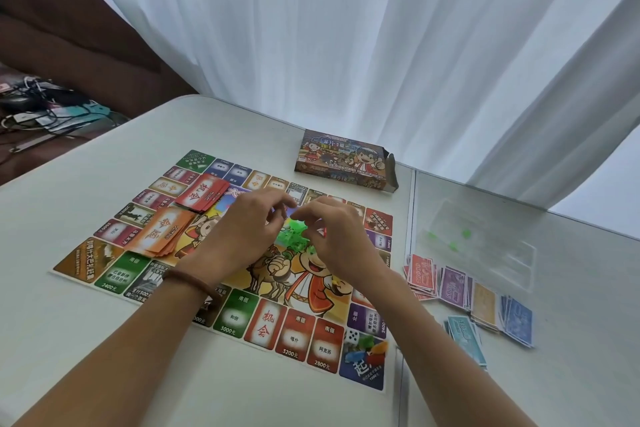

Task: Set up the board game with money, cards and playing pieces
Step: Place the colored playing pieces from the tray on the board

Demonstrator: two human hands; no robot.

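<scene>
Left hand [249, 230] and right hand [334, 236] are curling over green pieces [290, 237] mid-board [263, 324], probably heaping them; whether either is gripping one, I cannot tell; money [467, 295] is lying at three o'clock.

The flat printed paper game board [265, 328] has a smooth, faintly sheened face. It lies on a white table [104, 340] that looks like smooth matt plastic, though its right-hand panel shows a soft gloss. The red card stack [202, 196] and orange card stack [166, 232] are thin printed card, and the colourful cardboard game box [343, 163] looks much the same. The small translucent green plastic pieces [291, 236] look glossy. The coloured paper banknotes [453, 286] are matt. A clear plastic bag [485, 253] glints. The white curtain [346, 28] is thin matt cloth; the small white die [352, 336] is shiny plastic.
</scene>
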